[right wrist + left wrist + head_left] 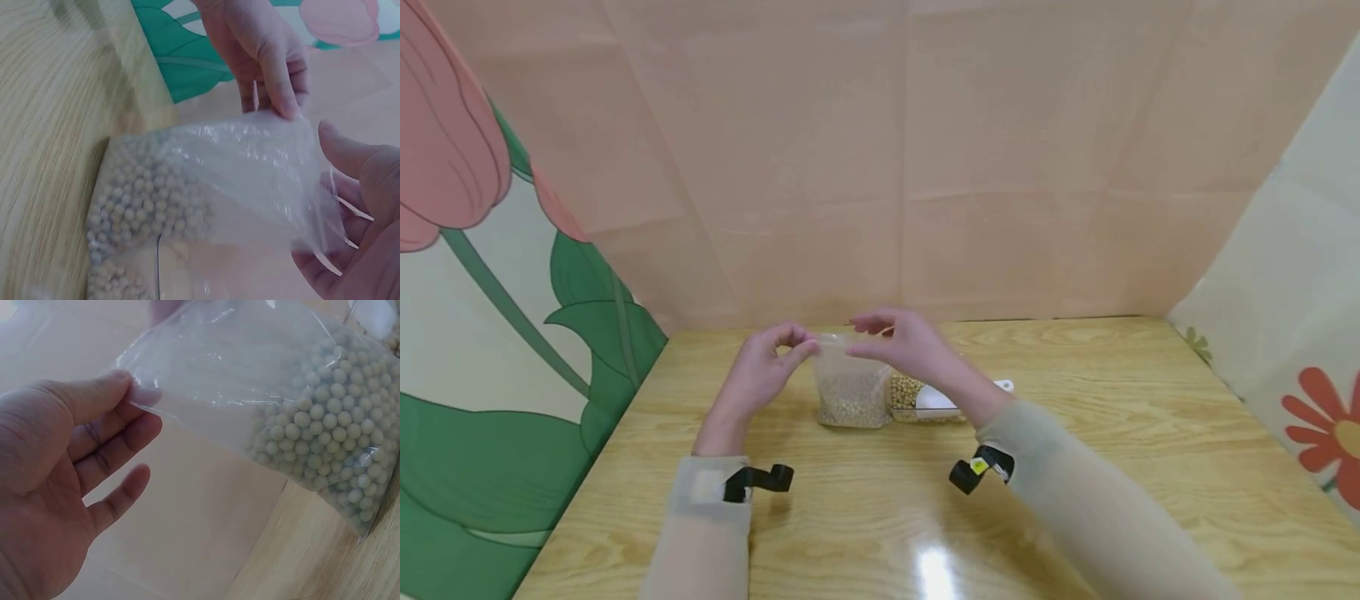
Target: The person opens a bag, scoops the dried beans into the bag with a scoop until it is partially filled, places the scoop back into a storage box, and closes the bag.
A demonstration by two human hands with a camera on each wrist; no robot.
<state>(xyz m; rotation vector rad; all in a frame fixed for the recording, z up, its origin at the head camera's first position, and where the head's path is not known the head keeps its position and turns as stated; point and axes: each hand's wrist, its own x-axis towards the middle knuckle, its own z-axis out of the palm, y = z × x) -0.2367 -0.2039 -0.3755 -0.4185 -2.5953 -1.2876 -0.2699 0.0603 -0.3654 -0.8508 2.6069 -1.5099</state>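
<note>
A clear plastic bag (852, 387), its lower half filled with pale round beans (337, 419), stands upright on the wooden table. My left hand (762, 367) pinches the bag's upper left corner between thumb and index finger; the other fingers are spread loosely, as the left wrist view shows. At the opposite upper corner is my right hand (910, 343), its fingers reaching behind the film at the bag's edge. The right thumb (350, 150) stands apart from the film, with a gap between it and the fingers.
Close against the bag's right side sits a clear container (928, 413) of yellowish beans. A white scoop (936, 402) lies in it, its handle sticking out to the right. Behind the wooden table (865, 508) hangs a pinkish backdrop (925, 167), with flower-printed sheets at both sides.
</note>
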